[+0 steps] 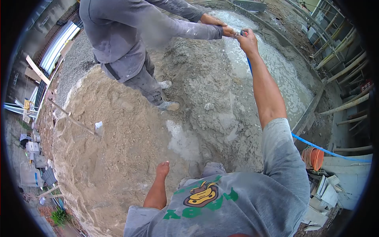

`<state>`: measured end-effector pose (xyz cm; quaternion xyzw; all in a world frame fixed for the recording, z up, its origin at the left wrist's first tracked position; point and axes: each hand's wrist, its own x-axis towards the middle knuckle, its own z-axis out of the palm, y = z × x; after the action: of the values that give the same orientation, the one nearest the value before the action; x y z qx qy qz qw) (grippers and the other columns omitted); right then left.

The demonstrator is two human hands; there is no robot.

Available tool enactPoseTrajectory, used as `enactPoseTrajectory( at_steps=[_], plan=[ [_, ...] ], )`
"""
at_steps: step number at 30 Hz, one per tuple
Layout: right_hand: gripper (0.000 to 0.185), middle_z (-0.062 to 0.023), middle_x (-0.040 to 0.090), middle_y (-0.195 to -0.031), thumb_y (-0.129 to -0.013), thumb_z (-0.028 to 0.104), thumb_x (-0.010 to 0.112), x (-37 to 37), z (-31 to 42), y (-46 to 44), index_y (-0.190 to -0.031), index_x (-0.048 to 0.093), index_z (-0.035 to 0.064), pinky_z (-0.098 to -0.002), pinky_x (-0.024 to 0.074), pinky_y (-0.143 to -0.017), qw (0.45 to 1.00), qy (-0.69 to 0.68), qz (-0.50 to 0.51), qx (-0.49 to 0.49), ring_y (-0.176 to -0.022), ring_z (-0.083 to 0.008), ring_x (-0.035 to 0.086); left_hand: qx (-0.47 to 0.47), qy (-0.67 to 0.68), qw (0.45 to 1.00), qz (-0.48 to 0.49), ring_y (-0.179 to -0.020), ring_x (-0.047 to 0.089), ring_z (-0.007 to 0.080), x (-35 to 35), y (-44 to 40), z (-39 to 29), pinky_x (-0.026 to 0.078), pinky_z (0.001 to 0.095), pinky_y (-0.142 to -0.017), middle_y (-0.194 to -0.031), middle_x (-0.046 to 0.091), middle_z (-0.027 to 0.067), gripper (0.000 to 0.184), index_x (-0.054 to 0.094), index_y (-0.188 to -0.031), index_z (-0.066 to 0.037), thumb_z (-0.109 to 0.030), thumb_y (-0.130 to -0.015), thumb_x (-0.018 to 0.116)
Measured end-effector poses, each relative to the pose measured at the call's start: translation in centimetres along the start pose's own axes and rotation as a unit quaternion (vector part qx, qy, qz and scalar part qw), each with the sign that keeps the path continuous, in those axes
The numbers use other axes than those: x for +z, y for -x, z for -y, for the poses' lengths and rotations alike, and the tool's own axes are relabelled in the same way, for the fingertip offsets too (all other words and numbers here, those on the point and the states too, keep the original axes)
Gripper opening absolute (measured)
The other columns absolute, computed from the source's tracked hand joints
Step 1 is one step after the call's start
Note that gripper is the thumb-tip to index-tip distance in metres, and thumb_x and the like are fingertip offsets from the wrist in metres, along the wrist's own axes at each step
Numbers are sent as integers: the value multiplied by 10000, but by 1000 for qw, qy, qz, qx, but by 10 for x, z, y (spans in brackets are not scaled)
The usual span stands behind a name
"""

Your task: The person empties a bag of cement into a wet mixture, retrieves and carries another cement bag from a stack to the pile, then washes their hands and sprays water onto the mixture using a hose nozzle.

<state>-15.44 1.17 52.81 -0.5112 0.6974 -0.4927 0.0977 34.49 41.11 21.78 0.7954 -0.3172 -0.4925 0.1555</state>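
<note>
My right hand (248, 40) is stretched far forward, its fingers wrapped round the end of a blue hose (249, 65). A small red and dark fitting (244, 34) shows at that grip. Just left of it, nearly touching, are the co-worker's hands (227, 31), held close together. Part of the hose is hidden behind my forearm; it shows again at the right, behind my shoulder. My left hand (162, 169) hangs low by my side above the sand, fingers curled in, with nothing visible in it.
A co-worker in grey clothes (118, 39) stands on the left of wet grey mix (197, 75). A sand pile (114, 158) with a wooden handle (71, 116) lies left. Pale liquid (276, 67) pools inside boards at right. Bamboo poles (347, 104) and an orange bucket (316, 158) stand right.
</note>
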Motion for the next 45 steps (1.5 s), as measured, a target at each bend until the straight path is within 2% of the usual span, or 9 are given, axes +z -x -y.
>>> enactPoseTrajectory(
  at_steps=[8, 17, 20, 23, 25, 28, 40, 43, 45],
  plan=[
    [386, -185, 601, -937, -642, 187, 590, 5, -10, -3, -991, 525, 34, -354, 443, -773, 999, 0, 23, 35, -887, -313, 581, 23, -63, 998, -9, -609, 576, 202, 11, -28, 14, 439, 323, -601, -649, 602, 101, 358, 601, -727, -10, -348, -818, 528],
    [404, -179, 606, -930, -637, 212, 608, 9, -17, 4, -986, 529, 25, -350, 444, -767, 998, -4, 33, 56, -890, -296, 584, 15, 0, 1000, 3, -584, 547, 164, 6, -7, -11, 431, 302, -574, -622, 578, 75, 335, 593, -721, -14, -323, -832, 528],
    [410, -186, 605, -932, -642, 239, 621, 13, -29, 1, -976, 532, 20, -352, 444, -762, 997, 7, 39, 65, -889, -299, 585, -6, 27, 999, 34, -639, 559, 155, 0, 3, -27, 489, 270, -589, -718, 572, 87, 288, 573, -845, 26, -261, -837, 549],
    [423, -193, 603, -935, -648, 267, 633, 18, -40, -3, -974, 532, 19, -355, 444, -760, 997, 12, 33, 65, -888, -302, 585, -13, 76, 997, 15, -561, 519, 132, 5, 1, -24, 424, 266, -527, -615, 548, 45, 280, 581, -723, -25, -273, -845, 534],
    [431, -196, 601, -939, -653, 278, 636, 15, -36, 1, -982, 528, 21, -358, 444, -758, 998, 16, 24, 56, -889, -305, 585, -12, 67, 998, 10, -561, 519, 132, 4, 0, -24, 429, 265, -531, -625, 552, 48, 279, 581, -728, -24, -274, -844, 537],
    [402, -136, 585, -782, -638, 162, 583, 22, -49, -3, -1011, 518, 26, -311, 434, -525, 1000, -10, 12, 27, -590, -188, 551, -7, 61, 998, 11, -563, 519, 131, 5, -2, -23, 435, 267, -535, -633, 554, 49, 281, 580, -737, -22, -279, -843, 540],
    [387, -118, 580, -752, -630, 132, 563, 28, -55, -14, -1000, 522, 31, -306, 427, -509, 1000, -13, 10, 19, -554, -169, 540, -7, 45, 999, 13, -550, 514, 137, 8, -6, -32, 426, 279, -528, -620, 554, 42, 285, 580, -720, -37, -290, -842, 535],
    [402, -189, 597, -952, -632, 202, 601, 26, -47, -12, -994, 540, 38, -347, 441, -781, 998, -26, 41, 46, -895, -299, 580, -9, 35, 999, 1, -548, 518, 140, 10, -9, -28, 426, 284, -532, -612, 556, 46, 292, 579, -707, -33, -291, -838, 537],
    [391, -188, 597, -953, -633, 201, 593, 32, -53, -18, -984, 539, 37, -351, 441, -780, 998, -12, 41, 54, -897, -307, 578, -7, 29, 1000, -5, -549, 524, 145, 11, -10, -26, 428, 288, -538, -613, 562, 52, 299, 580, -702, -28, -293, -834, 538]
  ],
)
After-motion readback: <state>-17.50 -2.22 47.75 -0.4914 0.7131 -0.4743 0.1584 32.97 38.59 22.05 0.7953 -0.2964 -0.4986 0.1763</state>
